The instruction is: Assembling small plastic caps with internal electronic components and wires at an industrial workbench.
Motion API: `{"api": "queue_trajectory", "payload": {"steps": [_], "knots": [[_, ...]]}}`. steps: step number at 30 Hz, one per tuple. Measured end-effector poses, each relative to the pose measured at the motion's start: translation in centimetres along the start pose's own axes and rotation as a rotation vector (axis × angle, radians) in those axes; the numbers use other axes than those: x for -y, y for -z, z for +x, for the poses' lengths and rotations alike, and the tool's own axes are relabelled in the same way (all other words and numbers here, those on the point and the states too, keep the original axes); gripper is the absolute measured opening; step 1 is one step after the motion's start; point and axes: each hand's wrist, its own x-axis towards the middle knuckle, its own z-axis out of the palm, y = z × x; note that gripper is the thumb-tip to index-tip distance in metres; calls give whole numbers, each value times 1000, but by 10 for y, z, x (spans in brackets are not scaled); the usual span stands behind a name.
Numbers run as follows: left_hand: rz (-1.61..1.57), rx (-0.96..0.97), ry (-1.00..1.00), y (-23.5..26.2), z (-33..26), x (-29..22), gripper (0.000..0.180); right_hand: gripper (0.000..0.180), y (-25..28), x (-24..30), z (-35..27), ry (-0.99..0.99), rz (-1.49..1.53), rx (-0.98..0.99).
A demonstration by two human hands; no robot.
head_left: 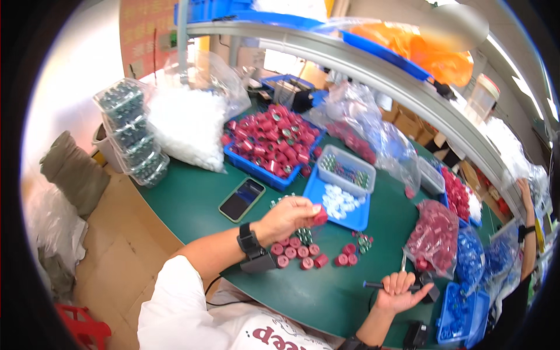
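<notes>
My left hand [290, 217], a dark band on its wrist, pinches a small red cap [320, 215] above the green table [233, 192]. Below it stand several red caps [298, 252] in a group, with small green circuit boards [304, 235] beside them. To the right lie a few more red caps [348, 254] and loose green parts [364, 242]. Near the table's front right, my right hand [398, 293] is curled round a dark pen-like tool [373, 285] with a blue end; its thumb sticks out.
A blue tray heaped with red caps [274, 137] stands behind a phone [241, 199]. A blue tray [360, 220] carries white discs and a clear box [348, 174]. Bags of red parts [433, 233] lie right; stacked clear boxes [131, 131] left. A shelf [373, 70] spans overhead.
</notes>
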Motion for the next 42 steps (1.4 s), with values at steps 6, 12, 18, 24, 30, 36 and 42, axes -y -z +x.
{"api": "queue_trajectory", "payload": {"steps": [6, 12, 18, 24, 30, 36, 42], "knots": [[1293, -747, -668, 107, 96, -105, 18, 65, 14, -4, -1, 22, -40, -158], [1479, -1020, -485, 211, 160, -133, 14, 65, 30, -18, 9, -37, -87, -30], [1719, -812, -507, 193, 150, -135, 37, 64, 38, -17, 13, -39, -68, -41], [1888, -355, -159, 111, 22, -70, 43, 66, 32, -17, 9, -26, -55, -149], [1818, -366, 347, 131, -12, -17, 68, 64, 28, -21, 7, -94, 5, -108], [1824, -424, 257, 144, -11, -21, 63, 64, 33, -13, 4, -43, -2, -124], [1819, -498, 164, 198, -36, -45, 70, 64, 31, -18, 5, -89, 18, -138]]}}
